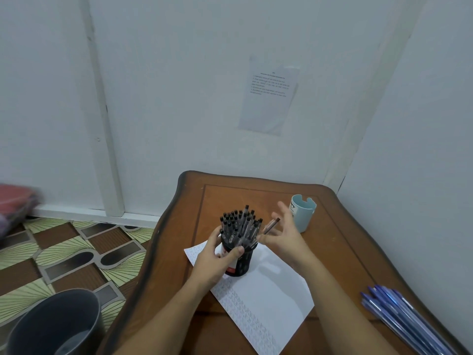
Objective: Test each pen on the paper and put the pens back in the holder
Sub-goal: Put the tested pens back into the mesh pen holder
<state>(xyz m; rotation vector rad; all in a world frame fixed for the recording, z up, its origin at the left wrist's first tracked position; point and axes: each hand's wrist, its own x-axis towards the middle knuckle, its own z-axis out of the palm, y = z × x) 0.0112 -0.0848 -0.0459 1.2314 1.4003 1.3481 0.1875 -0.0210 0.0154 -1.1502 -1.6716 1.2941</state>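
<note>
Table [332,226] of brown wood sits in a white-walled corner above patterned floor [64,247]. My left hand [217,254] grips the pen-packed holder [239,262], upright on the paper [268,290]. My right hand [286,234] pinches one pen [271,224] just beside it, other fingers spread. Blue cup [303,213] stands behind.

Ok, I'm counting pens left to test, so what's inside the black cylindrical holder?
Many black-capped pens stand upright, packed, in the black cylindrical pen holder. Their lower ends and its bottom are hidden by its wall and the left hand gripping it.
</note>
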